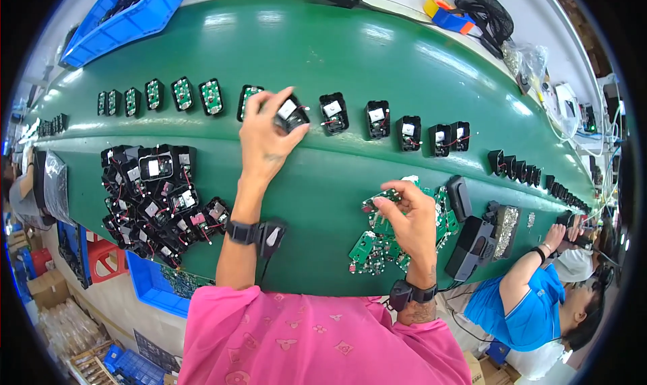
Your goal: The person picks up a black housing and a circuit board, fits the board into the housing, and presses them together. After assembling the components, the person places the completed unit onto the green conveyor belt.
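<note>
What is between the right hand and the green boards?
Nothing visible. The right hand already pinches one green board at its fingertips, just above the pile of boards on the green belt. The left hand is off at the far row, holding a black case.

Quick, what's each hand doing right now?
Left hand: closed on a black housing on the green belt.
Right hand: pinching a green circuit board.

Glossy green belt [337, 55], seemingly plastic housing [292, 114]
</note>
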Demonstrator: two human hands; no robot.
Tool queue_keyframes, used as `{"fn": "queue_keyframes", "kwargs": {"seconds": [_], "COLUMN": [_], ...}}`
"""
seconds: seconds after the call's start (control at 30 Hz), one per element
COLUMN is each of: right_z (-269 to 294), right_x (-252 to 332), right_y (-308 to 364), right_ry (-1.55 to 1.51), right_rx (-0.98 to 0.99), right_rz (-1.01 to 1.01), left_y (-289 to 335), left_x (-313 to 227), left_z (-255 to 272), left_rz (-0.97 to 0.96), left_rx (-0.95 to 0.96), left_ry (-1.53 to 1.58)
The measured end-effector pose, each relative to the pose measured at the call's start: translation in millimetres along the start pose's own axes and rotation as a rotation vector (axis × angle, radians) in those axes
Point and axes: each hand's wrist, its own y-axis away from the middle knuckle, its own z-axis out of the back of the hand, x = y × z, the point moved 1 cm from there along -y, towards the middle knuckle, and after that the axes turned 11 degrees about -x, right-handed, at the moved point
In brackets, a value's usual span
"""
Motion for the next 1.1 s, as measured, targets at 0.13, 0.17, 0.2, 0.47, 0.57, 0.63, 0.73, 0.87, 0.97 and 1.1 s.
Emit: {"fn": "queue_keyframes", "kwargs": {"seconds": [0.13, 0.17, 0.2, 0.47, 0.57, 0.63, 0.73, 0.87, 0.97, 1.1], "right_z": [-5, -4, -6, -13, -18, -23, -20, -18, -16, -16], "right_x": [0, 5, 6, 35, 30, 29, 30, 23, 19, 20], "right_y": [8, 10, 12, 22, 20, 21, 19, 20, 20, 18], "right_ry": [-0.619, -0.706, -0.797, -0.552, -0.508, -0.5, -0.248, -0.381, -0.52, -0.502], "right_rx": [0.04, 0.079, 0.126, 0.403, 0.291, 0.188, 0.118, 0.052, 0.056, 0.052], "right_rz": [-0.28, -0.346, -0.411, -0.337, -0.225, -0.179, -0.103, -0.219, -0.293, -0.316], "left_y": [42, 55, 67, 126, 128, 126, 127, 124, 123, 124], "left_x": [-9, -12, -14, -17, -21, -30, -35, -35, -36, -42], "left_z": [10, 14, 18, -2, -4, -2, -3, -7, -8, -7], "left_rz": [0.473, 0.557, 0.643, 0.747, 0.745, 0.681, 0.491, 0.382, 0.311, 0.299], "left_rx": [0.094, 0.188, 0.276, 0.418, 0.532, 0.579, 0.565, 0.542, 0.561, 0.567], "left_ry": [0.901, 1.018, 1.129, 1.033, 0.895, 0.765, 0.654, 0.699, 0.649, 0.606]}}
